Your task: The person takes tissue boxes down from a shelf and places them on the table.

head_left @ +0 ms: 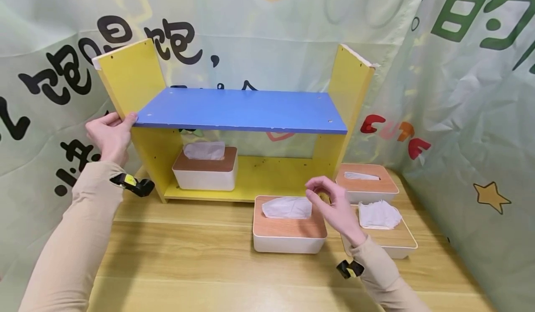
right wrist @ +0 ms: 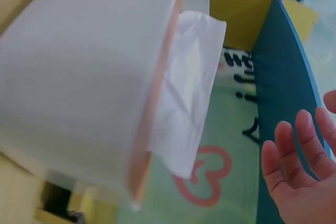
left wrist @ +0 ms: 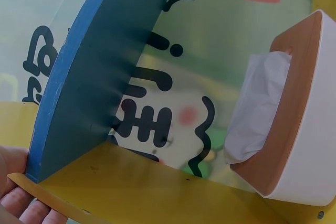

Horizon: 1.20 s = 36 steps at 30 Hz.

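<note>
A small yellow shelf unit [head_left: 271, 177] with a blue board [head_left: 242, 110] across it stands on the wooden table. My left hand [head_left: 110, 133] grips its left side panel at the front end of the blue board, thumb on the inner side and fingers round the outside. My right hand [head_left: 332, 205], fingers loosely bent and holding nothing, hovers beside a white tissue box [head_left: 288, 243] with a wood-look lid in front of the unit. White tissue [right wrist: 191, 87] sticks out of its slot in the right wrist view.
Another tissue box [head_left: 205, 179] sits inside the unit, at the left of its bottom level. To the right are two more: a rear box [head_left: 368, 196] and a front box [head_left: 397, 251]. A printed cloth [head_left: 459, 131] hangs behind and around the table [head_left: 188, 265].
</note>
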Motion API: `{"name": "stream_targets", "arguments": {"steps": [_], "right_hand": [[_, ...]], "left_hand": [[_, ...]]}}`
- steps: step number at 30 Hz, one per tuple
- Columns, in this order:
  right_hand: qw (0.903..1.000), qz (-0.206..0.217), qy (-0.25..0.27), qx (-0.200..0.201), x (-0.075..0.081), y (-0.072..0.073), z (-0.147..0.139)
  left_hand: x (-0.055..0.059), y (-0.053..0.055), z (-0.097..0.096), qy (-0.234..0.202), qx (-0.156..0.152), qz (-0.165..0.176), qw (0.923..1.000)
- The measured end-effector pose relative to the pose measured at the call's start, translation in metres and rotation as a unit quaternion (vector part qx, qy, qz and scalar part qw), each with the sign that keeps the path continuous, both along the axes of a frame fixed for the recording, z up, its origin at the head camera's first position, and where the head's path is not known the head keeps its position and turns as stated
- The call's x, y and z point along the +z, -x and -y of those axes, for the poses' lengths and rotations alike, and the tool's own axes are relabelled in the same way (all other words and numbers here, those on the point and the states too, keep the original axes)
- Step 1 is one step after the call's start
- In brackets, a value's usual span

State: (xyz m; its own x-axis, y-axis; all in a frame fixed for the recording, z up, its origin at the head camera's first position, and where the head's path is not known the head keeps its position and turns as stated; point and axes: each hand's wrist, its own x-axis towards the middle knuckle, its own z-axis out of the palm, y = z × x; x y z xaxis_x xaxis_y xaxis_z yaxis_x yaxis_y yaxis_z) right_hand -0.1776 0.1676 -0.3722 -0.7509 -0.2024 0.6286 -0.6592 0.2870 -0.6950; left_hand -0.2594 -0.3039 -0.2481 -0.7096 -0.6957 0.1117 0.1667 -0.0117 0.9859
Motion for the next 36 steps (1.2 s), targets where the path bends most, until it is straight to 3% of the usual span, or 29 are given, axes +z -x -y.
{"name": "stream_targets", "arguments": {"steps": [7, 13, 18, 26, 36], "right_hand": [[0.9937, -0.001, -0.1, 0.051, 0.025, 0.014, 0.02], [0.9862, 0.038, -0.135, 0.089, 0.043, 0.031, 0.041], [0.9791, 0.085, -0.148, 0.111, 0.046, 0.051, 0.054], [0.9717, 0.139, -0.165, 0.096, 0.047, 0.085, 0.083], [0.9545, 0.217, -0.188, 0.081, 0.046, 0.111, 0.115]], "left_hand": [[0.001, 0.001, -0.002, 0.007, 0.0, 0.006, 1.0], [-0.002, 0.002, -0.001, 0.014, 0.006, 0.011, 0.9998], [-0.004, 0.004, 0.0, 0.021, 0.01, 0.01, 0.9997], [-0.005, 0.003, -0.001, 0.016, 0.013, -0.004, 0.9998], [-0.003, 0.001, -0.002, 0.016, 0.014, -0.011, 0.9997]]}}
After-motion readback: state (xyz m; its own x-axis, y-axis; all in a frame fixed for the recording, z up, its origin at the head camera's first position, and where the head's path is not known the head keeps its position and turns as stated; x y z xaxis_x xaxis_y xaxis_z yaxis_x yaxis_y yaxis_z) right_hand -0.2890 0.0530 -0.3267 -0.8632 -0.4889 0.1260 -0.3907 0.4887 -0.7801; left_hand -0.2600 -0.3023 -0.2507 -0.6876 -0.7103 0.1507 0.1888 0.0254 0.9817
